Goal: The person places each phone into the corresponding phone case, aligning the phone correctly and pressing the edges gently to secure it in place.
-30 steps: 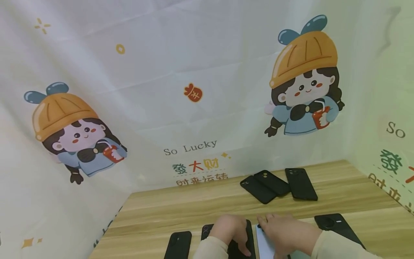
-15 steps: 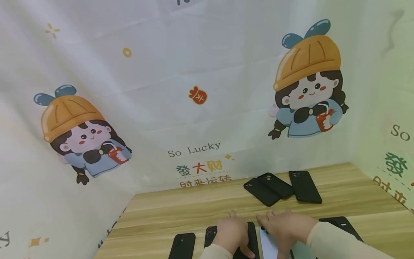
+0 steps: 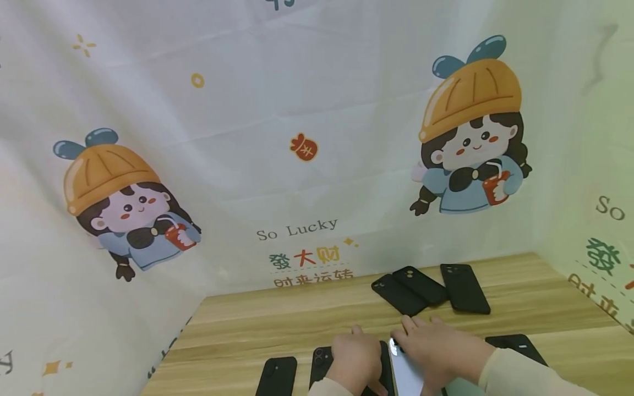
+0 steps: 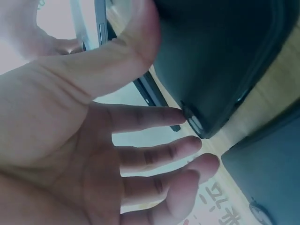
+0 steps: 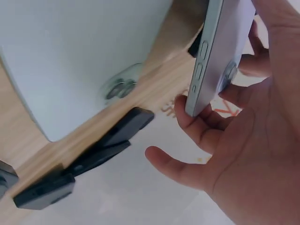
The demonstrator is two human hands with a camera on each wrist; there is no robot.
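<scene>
My right hand (image 3: 446, 352) grips a pale lilac phone (image 5: 220, 56) with silver sides. In the right wrist view the phone stands tilted, its side buttons toward the camera and several fingers round its far end. My left hand (image 3: 355, 357) lies over a black phone (image 4: 215, 61), just left of the pale one. In the left wrist view, the thumb overlaps the black phone's near side, and the index fingertip is right at its camera end. The other left fingers are spread and slightly bent. In the head view both hands hide much of these phones.
Left of my hands lies another black phone (image 3: 277, 377). A pale mint phone (image 5: 70, 61) lies beside the right hand, with a black phone (image 3: 517, 345) farther right. Several black phones (image 3: 465, 289) lie at the back of the wooden table (image 3: 247, 319), before a printed cloth (image 3: 238, 165).
The pale phone's camera end has tilted up slightly and now catches the light. My right hand has shifted slightly with it; the left hand stays over the black phone. The head view has shifted slightly.
</scene>
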